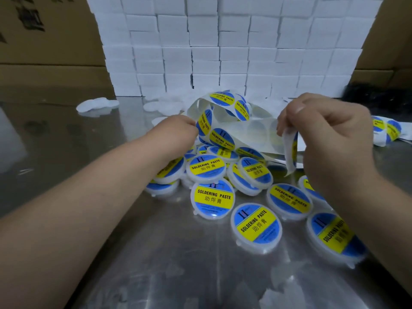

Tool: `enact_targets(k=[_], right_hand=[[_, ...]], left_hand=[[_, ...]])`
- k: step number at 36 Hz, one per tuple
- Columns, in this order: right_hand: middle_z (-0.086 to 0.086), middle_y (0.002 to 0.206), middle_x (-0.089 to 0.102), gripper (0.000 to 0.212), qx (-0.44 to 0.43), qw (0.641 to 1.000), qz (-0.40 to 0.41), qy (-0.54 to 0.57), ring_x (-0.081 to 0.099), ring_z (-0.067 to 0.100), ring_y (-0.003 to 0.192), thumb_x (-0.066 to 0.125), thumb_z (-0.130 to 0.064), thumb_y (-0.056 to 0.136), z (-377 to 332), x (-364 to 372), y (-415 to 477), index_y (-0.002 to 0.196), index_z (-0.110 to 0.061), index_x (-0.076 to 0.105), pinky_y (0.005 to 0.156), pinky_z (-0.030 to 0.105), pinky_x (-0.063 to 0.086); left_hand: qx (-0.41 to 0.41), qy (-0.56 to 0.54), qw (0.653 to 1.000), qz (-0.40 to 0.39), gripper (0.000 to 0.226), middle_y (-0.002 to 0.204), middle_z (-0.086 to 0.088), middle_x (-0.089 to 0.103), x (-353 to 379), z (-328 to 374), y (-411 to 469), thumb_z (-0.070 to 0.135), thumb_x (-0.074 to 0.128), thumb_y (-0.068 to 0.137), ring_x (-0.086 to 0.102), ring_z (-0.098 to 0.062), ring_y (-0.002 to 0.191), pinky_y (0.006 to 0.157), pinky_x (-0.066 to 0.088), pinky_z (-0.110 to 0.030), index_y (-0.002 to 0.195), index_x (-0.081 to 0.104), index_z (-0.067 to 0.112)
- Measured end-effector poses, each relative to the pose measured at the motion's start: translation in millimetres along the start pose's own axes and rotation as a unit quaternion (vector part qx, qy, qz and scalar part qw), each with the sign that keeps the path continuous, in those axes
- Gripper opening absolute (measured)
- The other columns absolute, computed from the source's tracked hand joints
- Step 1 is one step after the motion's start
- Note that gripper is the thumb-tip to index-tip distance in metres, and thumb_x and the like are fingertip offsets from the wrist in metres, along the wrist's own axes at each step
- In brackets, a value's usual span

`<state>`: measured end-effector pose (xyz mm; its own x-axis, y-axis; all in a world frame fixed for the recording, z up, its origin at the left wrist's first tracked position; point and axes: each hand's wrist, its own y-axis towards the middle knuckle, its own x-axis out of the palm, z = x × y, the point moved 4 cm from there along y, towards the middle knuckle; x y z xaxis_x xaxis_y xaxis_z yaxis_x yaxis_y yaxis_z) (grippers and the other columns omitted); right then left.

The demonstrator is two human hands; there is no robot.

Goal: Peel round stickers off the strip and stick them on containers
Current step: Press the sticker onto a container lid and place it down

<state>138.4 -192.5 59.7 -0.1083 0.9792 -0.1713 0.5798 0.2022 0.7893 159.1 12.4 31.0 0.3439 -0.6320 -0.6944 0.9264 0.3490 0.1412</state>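
Fingers of the left hand (178, 128) are curled on the left part of the sticker strip (223, 136), though mostly hidden behind it, and the strip runs from left to right in the air above the labelled containers (213, 197) on the table (156, 264). Its right end hangs pinched between thumb and fingers of the right hand (323, 139), so the next sticker to peel probably lies just left of that pinch, nearer the right hand.
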Motion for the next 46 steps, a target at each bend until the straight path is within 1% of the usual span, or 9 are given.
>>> enact_targets(k=[4,11,19,23,29,34,38,40,46], right_hand=[[0.0,0.059,0.056,0.028,0.001,1.0,-0.002,-0.004,0.051,0.006,0.059,0.046,-0.028,0.075,-0.7,1.5,-2.4,0.05,-0.018,0.052,0.064,0.02,0.038],[0.003,0.061,0.057,0.03,0.012,1.0,-0.014,-0.014,0.051,0.004,0.061,0.046,-0.03,0.075,-1.8,3.0,-3.6,0.051,-0.013,0.053,0.064,0.016,0.037],[0.008,0.056,0.055,0.035,0.026,0.999,-0.046,0.012,0.05,0.018,0.059,0.046,-0.031,0.076,-2.8,6.7,-4.8,0.051,-0.006,0.052,0.06,0.023,0.04],[0.01,0.058,0.053,0.048,0.051,0.993,-0.022,-0.102,0.048,0.017,0.055,0.05,-0.038,0.077,2.3,4.3,-3.0,0.059,0.006,0.057,0.055,0.026,0.038],[0.01,0.081,0.065,0.018,0.079,0.924,0.005,-0.373,0.055,0.027,0.077,0.056,-0.023,0.081,12.0,-11.6,10.9,0.088,-0.009,0.065,0.063,0.036,0.043],[-0.014,0.087,0.053,0.078,0.122,0.912,0.008,-0.391,0.054,0.019,0.073,0.057,-0.019,0.081,22.6,-17.6,13.0,0.146,-0.026,0.015,0.06,0.03,0.03],[-0.01,0.128,0.049,0.072,0.045,0.94,0.053,-0.334,0.044,0.014,0.111,0.052,-0.011,0.078,11.5,-19.5,12.0,0.143,-0.022,0.025,0.079,0.016,0.03],[-0.004,0.12,0.053,0.055,-0.059,0.943,0.025,-0.328,0.043,0.014,0.11,0.048,-0.01,0.074,-9.1,-8.9,10.2,0.129,-0.011,0.048,0.086,0.002,0.024],[0.006,0.09,0.072,0.033,-0.218,0.905,-0.262,-0.254,0.067,0.029,0.082,0.055,0.007,0.065,-36.3,46.7,-15.4,0.09,-0.005,0.072,0.069,0.038,0.054]], left_hand=[[-0.02,-0.047,0.999,0.015,0.032,0.104,-0.001,0.053,-2.8,2.8,1.6,0.008,0.04,0.095,0.047,-0.018,0.092,0.055,0.035,-0.025,0.121,0.058,0.013],[-0.098,-0.107,0.989,0.016,0.01,0.082,0.001,0.045,-2.0,-1.8,0.5,0.029,0.046,0.095,0.04,-0.012,0.067,0.057,0.033,-0.025,0.09,0.047,0.02],[-0.066,-0.146,0.987,0.019,0.035,0.125,-0.003,0.052,0.2,-0.1,6.0,0.037,0.05,0.092,0.047,-0.021,0.108,0.08,0.031,-0.026,0.121,0.055,0.019],[-0.028,-0.126,0.991,0.038,0.023,0.08,0.002,0.048,-8.4,3.7,7.7,0.027,0.041,0.097,0.046,-0.015,0.073,0.062,0.036,-0.023,0.078,0.052,0.021],[0.063,-0.168,0.973,0.141,0.022,0.088,0.011,0.05,-20.6,11.6,2.9,0.021,0.039,0.096,0.044,-0.011,0.08,0.055,0.035,-0.01,0.086,0.056,0.029],[0.14,-0.13,0.948,0.255,0.039,0.123,0.008,0.048,-30.2,18.0,-6.0,0.006,0.043,0.088,0.054,-0.01,0.091,0.073,0.043,-0.014,0.122,0.057,0.02],[0.162,-0.091,0.94,0.286,0.045,0.114,0.011,0.037,-33.6,21.3,-12.0,0.008,0.053,0.084,0.047,-0.003,0.084,0.077,0.037,-0.012,0.128,0.051,0.018],[0.184,-0.061,0.941,0.276,0.053,0.125,0.004,0.035,-30.8,24.6,-15.5,0.008,0.056,0.081,0.04,-0.002,0.09,0.08,0.032,-0.009,0.132,0.045,0.014],[0.253,0.001,0.942,0.222,0.068,0.14,-0.004,0.026,-16.8,38.2,-26.7,0.006,0.057,0.077,0.035,0.001,0.094,0.072,0.026,-0.003,0.139,0.032,0.012]])
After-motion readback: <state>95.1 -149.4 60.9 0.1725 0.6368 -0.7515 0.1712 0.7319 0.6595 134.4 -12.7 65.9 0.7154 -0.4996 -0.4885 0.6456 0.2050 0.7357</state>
